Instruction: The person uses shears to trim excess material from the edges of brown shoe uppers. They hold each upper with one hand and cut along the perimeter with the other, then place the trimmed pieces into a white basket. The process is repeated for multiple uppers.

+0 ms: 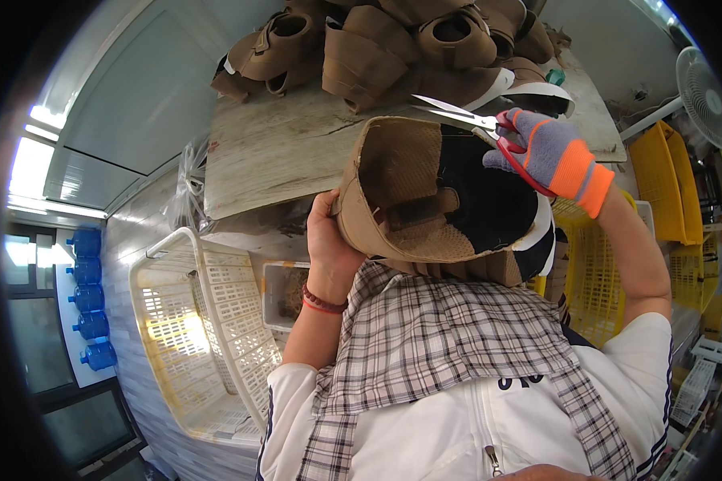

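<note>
A brown sewn piece [413,252] with a wide round opening is held in front of my chest. Its inside is partly tan and partly black, with a white strip along its right edge. I cannot tell its exact kind. My left hand [330,240], bare and with a beaded bracelet at the wrist, grips its left rim. My right hand [552,152], in a grey and orange glove, is closed round the red handles of a pair of scissors [473,118]. The scissors' blades are slightly apart and point left, above the far rim of the piece.
Similar brown pieces [369,52] lie heaped at the back of the worktable [273,160]. A white plastic crate [233,321] stands on the floor at left, a smaller white bin [277,297] beside it. Yellow crates [658,184] and a fan [702,92] are at right.
</note>
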